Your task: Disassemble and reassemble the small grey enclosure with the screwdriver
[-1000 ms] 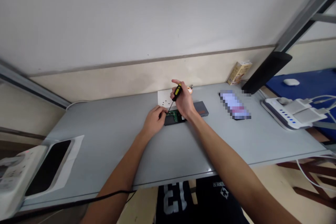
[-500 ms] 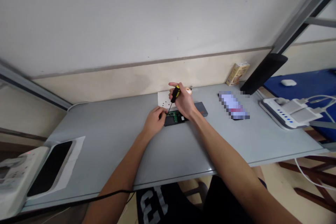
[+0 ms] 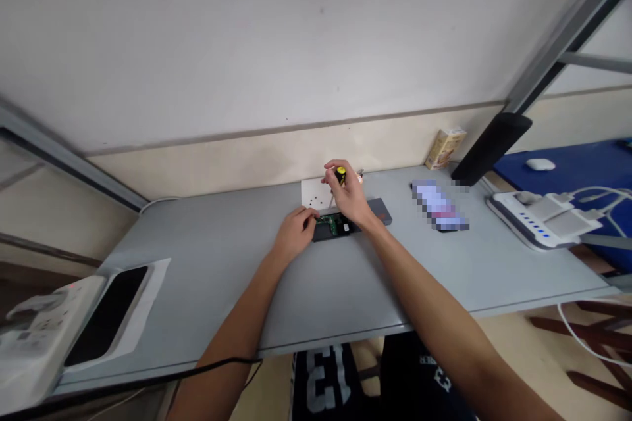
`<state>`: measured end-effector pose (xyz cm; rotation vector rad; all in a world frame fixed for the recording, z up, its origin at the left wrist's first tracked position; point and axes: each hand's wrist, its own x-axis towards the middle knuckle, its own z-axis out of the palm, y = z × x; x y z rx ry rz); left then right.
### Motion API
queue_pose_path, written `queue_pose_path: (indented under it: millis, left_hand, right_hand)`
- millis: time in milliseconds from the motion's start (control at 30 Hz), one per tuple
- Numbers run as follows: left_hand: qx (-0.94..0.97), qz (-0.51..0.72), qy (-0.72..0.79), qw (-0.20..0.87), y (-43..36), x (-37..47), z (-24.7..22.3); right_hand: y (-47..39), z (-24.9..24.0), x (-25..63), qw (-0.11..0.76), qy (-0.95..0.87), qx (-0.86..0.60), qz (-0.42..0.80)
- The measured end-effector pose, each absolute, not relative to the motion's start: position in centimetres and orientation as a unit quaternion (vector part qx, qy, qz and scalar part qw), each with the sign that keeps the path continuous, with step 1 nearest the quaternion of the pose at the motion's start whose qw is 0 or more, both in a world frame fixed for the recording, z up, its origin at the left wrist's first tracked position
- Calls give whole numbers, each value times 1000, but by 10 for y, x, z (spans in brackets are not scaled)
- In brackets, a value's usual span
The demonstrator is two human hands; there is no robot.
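A dark casing with a green circuit board (image 3: 332,225) lies open on the grey table (image 3: 212,237). At its left end rests my left hand (image 3: 295,231), fingers bent together at the casing's edge; what they pinch, if anything, is too small to make out. Over the casing's right part, my right hand (image 3: 350,197) is closed on a black and yellow screwdriver (image 3: 340,175), whose shaft is partly hidden. Behind the casing, several small dark screws lie on a white paper (image 3: 311,192). A grey box-like piece (image 3: 380,211) sits right of my right wrist.
A phone with a blurred screen (image 3: 439,205), a white power strip (image 3: 536,220), a small carton (image 3: 445,148) and a black cylinder (image 3: 492,147) stand or lie on the right. A dark phone (image 3: 108,316) lies on paper at the left, beside a white socket unit (image 3: 59,322).
My right hand has turned and the screwdriver has swung more upright, its handle end now facing me. My left fingers have shifted slightly at the casing's edge. The view has moved a little.
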<state>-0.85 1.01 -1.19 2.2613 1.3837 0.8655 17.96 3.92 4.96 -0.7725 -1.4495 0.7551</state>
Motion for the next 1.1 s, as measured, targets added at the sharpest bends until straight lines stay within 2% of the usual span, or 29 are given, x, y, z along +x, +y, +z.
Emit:
queue_pose_path:
  millis: [67, 133, 300, 367, 633, 833, 933, 1033, 1100]
  left_hand:
    - [801, 300, 478, 198, 9, -15, -9]
    - [803, 285, 469, 233, 7, -23, -5]
    - [800, 211, 457, 328, 1, -37, 11]
    - [786, 208, 467, 348, 0, -36, 15]
    - [787, 256, 445, 344, 6, -22, 0]
    - [777, 289, 476, 294, 1, -8, -17]
    - [780, 293, 482, 270, -3, -2, -21]
    - [788, 286, 477, 264, -4, -1, -20]
    - [802, 282, 463, 250, -4, -3, -18]
  right_hand:
    - [30, 65, 198, 598, -671, -350, 266]
    - [19, 75, 222, 520, -733, -385, 209]
    - [2, 63, 281, 119, -845, -483, 193]
    - [3, 56, 296, 50, -842, -502, 189]
    - [21, 75, 298, 11, -842, -465, 273]
    - [7, 56, 268, 28, -879, -449, 162]
    - [-1, 48, 254, 46, -884, -439, 154]
    - [-5, 49, 242, 102, -885, -409, 195]
    - [-6, 55, 238, 225, -866, -379, 238]
